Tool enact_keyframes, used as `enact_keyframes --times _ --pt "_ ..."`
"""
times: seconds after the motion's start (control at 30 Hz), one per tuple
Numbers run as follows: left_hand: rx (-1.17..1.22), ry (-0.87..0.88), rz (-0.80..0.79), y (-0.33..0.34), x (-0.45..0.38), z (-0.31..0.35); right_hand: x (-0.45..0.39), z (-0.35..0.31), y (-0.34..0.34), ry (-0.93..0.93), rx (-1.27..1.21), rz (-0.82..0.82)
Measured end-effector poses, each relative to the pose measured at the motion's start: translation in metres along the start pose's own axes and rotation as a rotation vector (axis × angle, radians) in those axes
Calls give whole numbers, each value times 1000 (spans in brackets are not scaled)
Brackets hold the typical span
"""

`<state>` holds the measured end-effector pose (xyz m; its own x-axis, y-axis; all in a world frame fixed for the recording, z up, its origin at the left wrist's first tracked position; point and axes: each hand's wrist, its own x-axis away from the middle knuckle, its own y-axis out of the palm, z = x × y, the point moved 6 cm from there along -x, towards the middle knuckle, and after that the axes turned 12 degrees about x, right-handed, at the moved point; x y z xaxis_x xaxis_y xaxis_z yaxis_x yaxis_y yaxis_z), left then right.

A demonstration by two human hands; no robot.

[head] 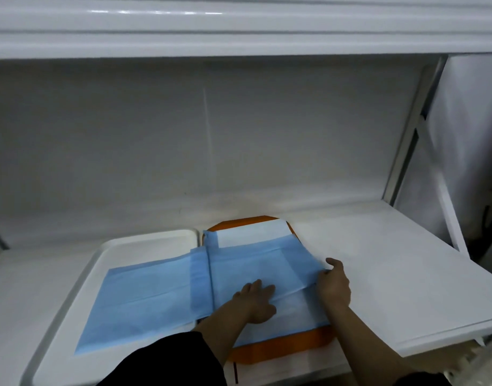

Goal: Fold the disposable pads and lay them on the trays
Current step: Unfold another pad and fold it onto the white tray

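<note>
Pads first: we see one blue pad spread over the orange tray, and a second blue pad lying flat in the white tray just to its left. Both trays sit side by side on the white shelf, near edges touching or nearly so; we cannot tell which.

Grip:
- Right hand pinches the right edge of the pad on the orange tray, thumb on top, fingers curled under the lifted edge. That edge is raised off the tray and folded partly inward, showing a paler underside.
- Left hand lies flat, palm down, fingers straight and slightly spread, pressing the pad's near middle. It grasps nothing.

Orientation:
- Pad on the orange tray runs long axis away from us, near edge by the wrists, far end at the back of the tray. Its far end shows a white rectangle, folded-over backing as far as we can tell.
- Its left margin overlaps the right edge of the second pad, forming a darker blue strip along the seam between the trays.
- Second pad sits skewed, long axis running left to right, near-left corner pointing toward us.

Dark sleeves cover both forearms at the bottom of the view.
</note>
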<state>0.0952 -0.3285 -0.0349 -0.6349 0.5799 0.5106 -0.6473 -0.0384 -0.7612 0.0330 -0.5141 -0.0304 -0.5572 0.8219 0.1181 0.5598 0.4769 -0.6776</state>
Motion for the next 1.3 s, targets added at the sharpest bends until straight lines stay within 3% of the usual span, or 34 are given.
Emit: enact_keyframes --times 0.13,0.27,0.4,0.5,0.57,0.77,0.93,1.3 --pt "-12 0 -25 1 3 -4 3 0 -6 -5 178 40" --pt "58 -16 57 -19 18 -11 17 -27 -8 -116 293 36" --pt "154 -32 245 -47 40 -32 40 -69 5 -272 299 -34" --pt "258 -27 439 -72 57 -59 61 -102 30 -407 276 -157" --pt "317 -47 483 -83 67 -83 81 -121 52 -480 321 -252" --pt "465 -78 444 -83 89 -142 139 -147 125 -579 479 -480" --pt "492 -85 390 -66 88 -171 159 -143 165 -601 636 -510" --pt "546 -141 302 -46 85 -180 164 -141 173 -630 843 -227"
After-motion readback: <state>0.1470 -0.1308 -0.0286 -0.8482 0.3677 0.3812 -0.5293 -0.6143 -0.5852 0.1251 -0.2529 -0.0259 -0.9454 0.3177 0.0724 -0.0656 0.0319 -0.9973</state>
